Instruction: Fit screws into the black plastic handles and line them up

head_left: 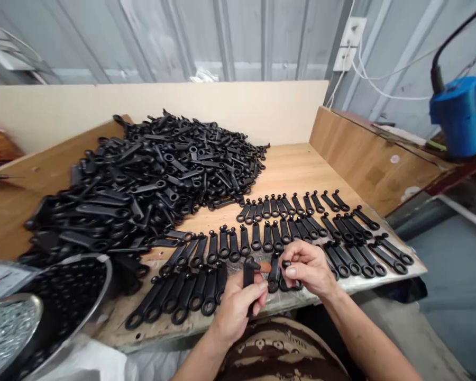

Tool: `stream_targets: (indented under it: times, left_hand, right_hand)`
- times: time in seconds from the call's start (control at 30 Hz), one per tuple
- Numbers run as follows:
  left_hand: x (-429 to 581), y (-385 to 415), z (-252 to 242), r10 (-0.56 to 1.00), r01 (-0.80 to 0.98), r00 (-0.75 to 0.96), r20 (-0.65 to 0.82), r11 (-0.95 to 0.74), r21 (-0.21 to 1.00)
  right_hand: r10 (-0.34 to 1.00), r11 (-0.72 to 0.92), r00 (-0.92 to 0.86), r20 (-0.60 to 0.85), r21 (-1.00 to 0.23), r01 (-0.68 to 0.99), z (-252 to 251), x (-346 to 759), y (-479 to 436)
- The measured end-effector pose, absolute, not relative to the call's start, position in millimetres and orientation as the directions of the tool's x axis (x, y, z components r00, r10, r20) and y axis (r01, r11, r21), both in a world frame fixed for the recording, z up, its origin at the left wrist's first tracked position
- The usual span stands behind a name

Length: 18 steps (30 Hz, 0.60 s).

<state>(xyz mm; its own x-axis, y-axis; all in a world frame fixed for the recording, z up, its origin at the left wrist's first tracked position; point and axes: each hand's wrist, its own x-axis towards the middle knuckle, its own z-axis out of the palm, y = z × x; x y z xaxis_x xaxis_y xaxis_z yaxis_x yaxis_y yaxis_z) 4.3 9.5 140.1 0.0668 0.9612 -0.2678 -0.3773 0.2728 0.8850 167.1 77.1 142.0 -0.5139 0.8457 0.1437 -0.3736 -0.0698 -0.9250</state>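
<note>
My left hand [236, 309] grips a black ring-ended spanner [248, 278], which stands nearly upright above the table. My right hand [309, 270] pinches the ring end of another black spanner [287, 278] between thumb and fingers, and its shank is mostly hidden. A small orange-brown piece [265, 267] shows between my hands, too small to identify. Neat rows of black spanners [285, 233] lie beneath and ahead of my hands on the wooden table [285, 169]. A large loose heap of similar spanners [150, 169] rises to the left.
At the lower left, a round metal bowl [69, 288] holds black parts, with a bowl of silvery metal pieces [8, 333] beside it. A wooden side board [368, 159] edges the table on the right. A blue object [458, 116] stands beyond it.
</note>
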Motion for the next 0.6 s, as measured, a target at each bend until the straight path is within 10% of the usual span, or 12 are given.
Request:
stream_targets:
  times: [0.17, 0.6]
  left_hand:
    - [19.3, 12.5, 149.1, 0.993, 0.028, 0.084, -0.083, 0.081, 0.996]
    - [11.1, 15.2, 136.4, 0.99, 0.408, 0.02, 0.137, -0.133, 0.903]
  right_hand:
    - [0.848, -0.24, -0.522, 0.089, -0.815, -0.528, 125.3, 169.0, 66.3]
    - [0.854, -0.238, -0.517, 0.05, -0.846, -0.476, 112.1, 152.3, 65.4]
